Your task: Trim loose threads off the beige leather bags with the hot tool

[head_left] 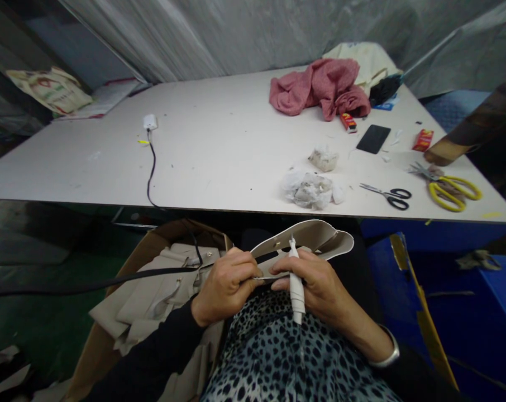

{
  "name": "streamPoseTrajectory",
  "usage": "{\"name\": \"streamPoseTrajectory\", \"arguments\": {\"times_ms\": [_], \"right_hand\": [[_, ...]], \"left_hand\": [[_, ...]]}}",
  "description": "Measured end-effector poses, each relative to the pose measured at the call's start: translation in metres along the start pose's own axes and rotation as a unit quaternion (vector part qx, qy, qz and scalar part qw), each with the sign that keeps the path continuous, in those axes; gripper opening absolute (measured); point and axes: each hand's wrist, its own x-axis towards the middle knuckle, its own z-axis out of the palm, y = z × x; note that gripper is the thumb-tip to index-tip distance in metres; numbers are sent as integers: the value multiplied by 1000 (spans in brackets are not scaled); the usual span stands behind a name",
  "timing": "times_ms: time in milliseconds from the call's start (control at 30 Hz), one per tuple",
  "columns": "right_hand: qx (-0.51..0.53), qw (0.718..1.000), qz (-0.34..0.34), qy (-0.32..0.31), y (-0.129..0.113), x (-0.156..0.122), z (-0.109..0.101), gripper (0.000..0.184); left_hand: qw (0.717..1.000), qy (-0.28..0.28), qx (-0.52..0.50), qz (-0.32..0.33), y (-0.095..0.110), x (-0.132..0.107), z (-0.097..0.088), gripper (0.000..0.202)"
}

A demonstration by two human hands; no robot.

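Two hands meet at the lower centre of the frame, where the left hand [230, 283] pinches the near edge of a beige piece [309, 233] that curves up below the table [211, 145]. The right hand [318, 282] grasps a white-wrapped tool [296, 290], tilted slightly, its narrow tip upward against the piece. More beige parts [139, 296] fill a cardboard box [94, 352] at lower left; black-handled scissors [389, 194] and yellow-handled scissors [440, 180] lie at right, and a pink cloth [320, 84] sits crumpled at upper right.
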Motion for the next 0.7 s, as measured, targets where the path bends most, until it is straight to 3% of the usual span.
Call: {"name": "streamPoseTrajectory", "arguments": {"times_ms": [400, 700], "right_hand": [[20, 999, 37, -13, -11, -2, 18, 13], [38, 997, 63, -19, -13, -2, 20, 15]], "left_hand": [[997, 55, 58, -18, 3, -3, 5, 18], [996, 52, 59, -30, -1, -12, 8, 15]]}}
